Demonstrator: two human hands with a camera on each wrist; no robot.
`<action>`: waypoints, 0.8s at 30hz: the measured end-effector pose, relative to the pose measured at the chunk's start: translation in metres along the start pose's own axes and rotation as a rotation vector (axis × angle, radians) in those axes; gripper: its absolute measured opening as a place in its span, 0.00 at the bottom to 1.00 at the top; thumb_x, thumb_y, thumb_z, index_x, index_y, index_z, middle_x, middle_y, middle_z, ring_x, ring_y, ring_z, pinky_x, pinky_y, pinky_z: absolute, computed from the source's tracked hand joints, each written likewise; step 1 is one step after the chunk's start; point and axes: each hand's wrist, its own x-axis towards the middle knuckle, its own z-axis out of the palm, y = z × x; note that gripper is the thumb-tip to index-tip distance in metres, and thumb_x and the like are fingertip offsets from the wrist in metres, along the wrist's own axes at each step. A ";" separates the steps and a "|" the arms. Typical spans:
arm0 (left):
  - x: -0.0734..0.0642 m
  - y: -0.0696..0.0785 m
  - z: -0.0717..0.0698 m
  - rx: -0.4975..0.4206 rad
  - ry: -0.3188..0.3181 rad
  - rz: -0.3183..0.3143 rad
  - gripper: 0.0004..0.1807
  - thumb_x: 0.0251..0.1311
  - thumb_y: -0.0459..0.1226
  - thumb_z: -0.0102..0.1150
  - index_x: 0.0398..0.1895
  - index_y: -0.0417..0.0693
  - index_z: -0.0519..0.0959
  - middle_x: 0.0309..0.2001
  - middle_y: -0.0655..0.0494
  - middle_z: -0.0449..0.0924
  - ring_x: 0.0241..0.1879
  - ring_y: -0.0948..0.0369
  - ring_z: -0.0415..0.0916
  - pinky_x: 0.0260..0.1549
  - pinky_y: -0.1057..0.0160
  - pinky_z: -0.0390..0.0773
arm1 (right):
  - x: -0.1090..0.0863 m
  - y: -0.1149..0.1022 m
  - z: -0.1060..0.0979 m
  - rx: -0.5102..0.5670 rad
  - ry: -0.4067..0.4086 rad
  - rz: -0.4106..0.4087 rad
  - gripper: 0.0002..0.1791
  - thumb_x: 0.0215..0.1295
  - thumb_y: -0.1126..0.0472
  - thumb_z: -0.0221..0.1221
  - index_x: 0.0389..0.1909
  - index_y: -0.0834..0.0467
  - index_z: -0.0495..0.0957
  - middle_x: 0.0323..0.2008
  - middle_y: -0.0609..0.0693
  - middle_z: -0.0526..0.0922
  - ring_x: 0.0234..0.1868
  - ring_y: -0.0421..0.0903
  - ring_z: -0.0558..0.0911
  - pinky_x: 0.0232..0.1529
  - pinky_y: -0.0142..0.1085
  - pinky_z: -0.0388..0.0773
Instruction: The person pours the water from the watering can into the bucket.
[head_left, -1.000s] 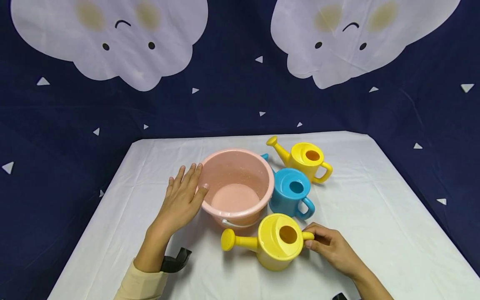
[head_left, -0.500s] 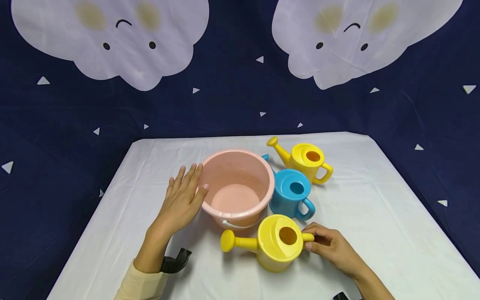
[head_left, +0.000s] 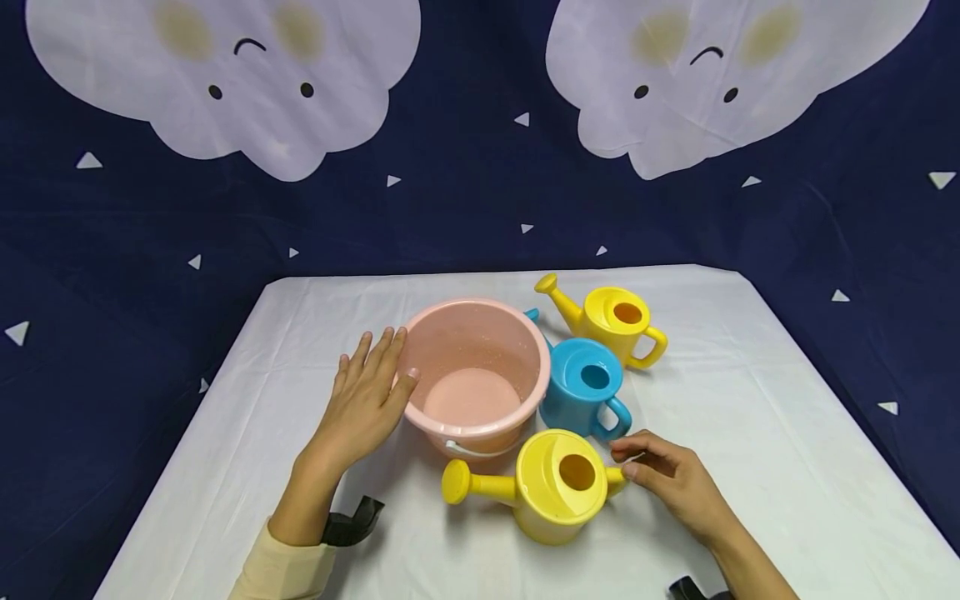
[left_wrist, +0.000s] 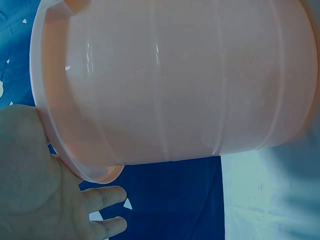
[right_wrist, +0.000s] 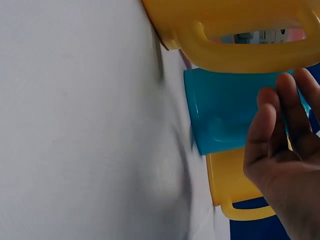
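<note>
My left hand (head_left: 365,404) lies with its fingers straight against the left side of the pink bucket (head_left: 480,431), its thumb over the rim. In the left wrist view the bucket's ribbed wall (left_wrist: 185,85) fills most of the picture. On the near side stands a yellow watering can (head_left: 551,504), spout to the left. Just right of its handle is my right hand (head_left: 678,482), fingers loosely bent and holding nothing. The right wrist view shows the fingertips (right_wrist: 286,82) just by that handle (right_wrist: 240,57), not wrapped round it.
A blue watering can (head_left: 567,408) stands against the bucket's right side, its spout partly hidden behind the bucket. Beyond it stands another yellow watering can (head_left: 611,329). A white cloth (head_left: 750,417) covers the table, and a dark blue cloud-patterned curtain (head_left: 465,208) hangs behind.
My right hand has let go of the near yellow watering can's handle and drawn slightly right. My left hand, the bucket and the cans stay in place.
</note>
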 end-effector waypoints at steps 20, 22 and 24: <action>0.000 -0.001 0.001 0.008 0.004 0.000 0.34 0.71 0.56 0.30 0.75 0.55 0.45 0.76 0.49 0.44 0.76 0.47 0.31 0.70 0.37 0.33 | 0.004 0.008 -0.005 -0.009 0.221 0.112 0.14 0.67 0.63 0.55 0.47 0.70 0.76 0.41 0.48 0.84 0.44 0.31 0.81 0.46 0.21 0.77; 0.001 -0.001 0.001 0.007 0.004 0.000 0.34 0.71 0.56 0.30 0.75 0.55 0.44 0.76 0.49 0.44 0.76 0.47 0.31 0.70 0.37 0.33 | 0.005 0.009 -0.005 -0.003 0.257 0.131 0.14 0.67 0.62 0.56 0.46 0.70 0.76 0.40 0.48 0.84 0.43 0.31 0.81 0.45 0.22 0.77; 0.000 -0.001 0.001 0.006 0.004 -0.001 0.34 0.71 0.56 0.30 0.75 0.55 0.44 0.76 0.49 0.44 0.76 0.47 0.31 0.69 0.37 0.33 | 0.006 0.010 -0.005 0.024 0.287 0.142 0.15 0.66 0.62 0.56 0.45 0.71 0.75 0.40 0.48 0.83 0.43 0.32 0.81 0.45 0.22 0.77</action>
